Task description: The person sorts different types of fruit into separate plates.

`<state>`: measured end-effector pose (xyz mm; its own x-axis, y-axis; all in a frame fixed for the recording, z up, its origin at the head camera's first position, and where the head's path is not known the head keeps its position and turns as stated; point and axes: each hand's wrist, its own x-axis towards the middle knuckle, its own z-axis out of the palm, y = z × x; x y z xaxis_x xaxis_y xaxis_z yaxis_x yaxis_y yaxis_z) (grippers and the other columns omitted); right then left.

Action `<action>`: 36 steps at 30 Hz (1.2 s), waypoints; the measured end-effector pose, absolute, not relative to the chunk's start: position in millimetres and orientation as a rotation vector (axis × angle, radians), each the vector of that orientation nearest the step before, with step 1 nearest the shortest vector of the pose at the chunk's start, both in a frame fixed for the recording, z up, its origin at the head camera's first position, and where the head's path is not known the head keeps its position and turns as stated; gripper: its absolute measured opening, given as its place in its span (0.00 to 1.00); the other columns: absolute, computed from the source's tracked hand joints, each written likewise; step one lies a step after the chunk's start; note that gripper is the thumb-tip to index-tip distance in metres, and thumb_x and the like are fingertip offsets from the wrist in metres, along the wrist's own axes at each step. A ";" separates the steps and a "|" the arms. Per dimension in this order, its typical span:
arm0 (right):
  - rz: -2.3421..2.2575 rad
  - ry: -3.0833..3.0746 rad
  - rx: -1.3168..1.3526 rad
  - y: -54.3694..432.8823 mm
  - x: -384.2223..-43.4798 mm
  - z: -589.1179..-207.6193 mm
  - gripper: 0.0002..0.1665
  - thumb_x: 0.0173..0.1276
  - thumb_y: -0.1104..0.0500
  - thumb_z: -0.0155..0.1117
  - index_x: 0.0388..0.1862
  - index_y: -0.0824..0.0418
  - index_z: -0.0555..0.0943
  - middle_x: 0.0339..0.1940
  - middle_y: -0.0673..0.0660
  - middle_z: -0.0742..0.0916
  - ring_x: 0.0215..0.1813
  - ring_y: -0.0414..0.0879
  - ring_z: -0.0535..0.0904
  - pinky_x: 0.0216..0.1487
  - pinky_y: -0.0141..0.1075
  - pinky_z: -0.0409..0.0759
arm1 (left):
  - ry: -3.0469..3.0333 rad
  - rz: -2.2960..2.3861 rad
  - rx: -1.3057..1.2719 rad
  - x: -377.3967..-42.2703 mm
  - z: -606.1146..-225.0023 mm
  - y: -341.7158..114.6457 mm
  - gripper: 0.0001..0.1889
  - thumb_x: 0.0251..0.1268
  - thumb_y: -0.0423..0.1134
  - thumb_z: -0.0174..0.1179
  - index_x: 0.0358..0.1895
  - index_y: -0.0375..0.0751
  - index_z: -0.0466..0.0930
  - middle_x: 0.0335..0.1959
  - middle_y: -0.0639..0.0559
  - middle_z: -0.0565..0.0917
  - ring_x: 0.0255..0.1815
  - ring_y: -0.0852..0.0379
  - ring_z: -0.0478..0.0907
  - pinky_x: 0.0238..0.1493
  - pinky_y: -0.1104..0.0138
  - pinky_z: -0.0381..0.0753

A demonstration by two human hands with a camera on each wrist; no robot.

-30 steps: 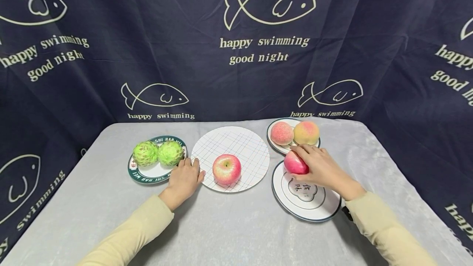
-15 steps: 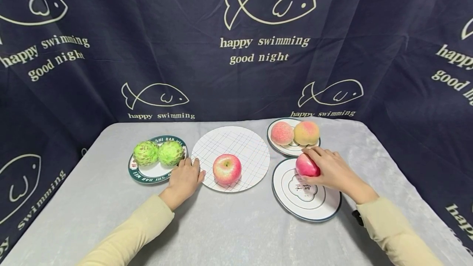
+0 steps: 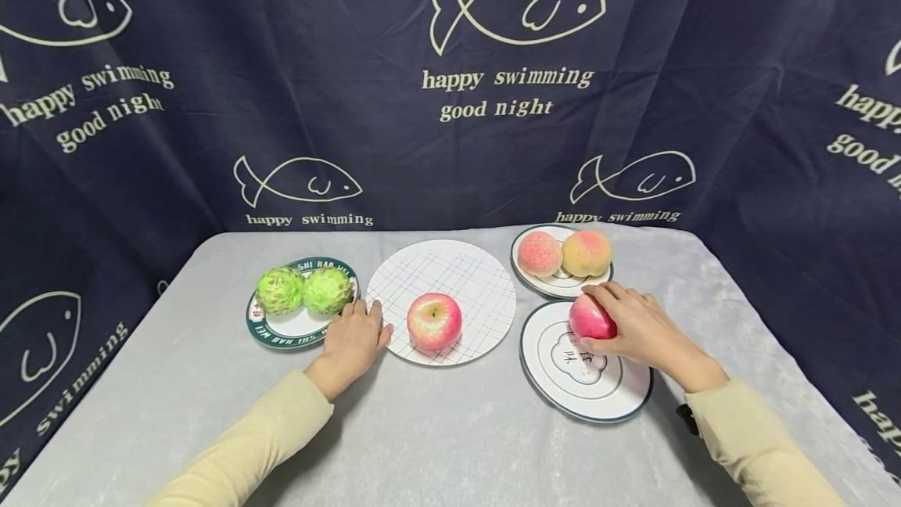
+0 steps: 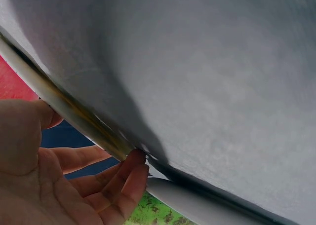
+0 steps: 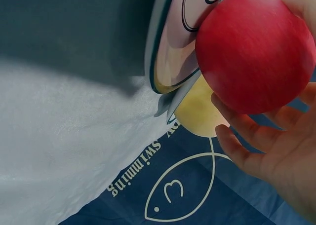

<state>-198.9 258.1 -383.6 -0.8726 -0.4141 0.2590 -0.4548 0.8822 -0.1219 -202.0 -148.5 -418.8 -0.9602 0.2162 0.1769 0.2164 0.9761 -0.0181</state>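
Note:
My right hand [image 3: 637,327] holds a smooth red apple [image 3: 591,317] over the upper part of the white plate with Chinese characters [image 3: 563,386]. In the right wrist view the apple [image 5: 254,52] sits between thumb and curled fingers, close to the plate's face. My left hand [image 3: 352,343] rests between the green-rimmed plate [image 3: 278,341] and the white checked round plate [image 3: 464,264], its relaxed fingertips right at their rims. Another apple [image 3: 434,322], red and yellow, stands on the checked plate. Two green custard apples [image 3: 279,290] lie on the green-rimmed plate.
Two peaches [image 3: 586,253] sit on a small dark-rimmed plate [image 3: 542,282] at the back right, just behind the plate with characters. A light grey cloth [image 3: 450,436] covers the table. A dark blue fish-print curtain [image 3: 387,124] encloses the back and sides.
My right hand has shifted right with the red apple, from the left upper edge of the plate with characters to nearer its middle. My left hand stays in place.

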 end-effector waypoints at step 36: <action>0.237 -2.848 0.676 257.5 -197.1 -385.2 0.48 0.36 0.43 0.76 0.57 0.59 0.70 0.50 0.63 0.78 0.43 0.58 0.76 0.40 0.48 0.65 | -2.960 0.007 -0.316 -203.2 -419.9 -149.2 0.26 0.63 0.50 0.51 0.55 0.32 0.72 0.44 0.36 0.76 0.46 0.42 0.73 0.37 0.53 0.77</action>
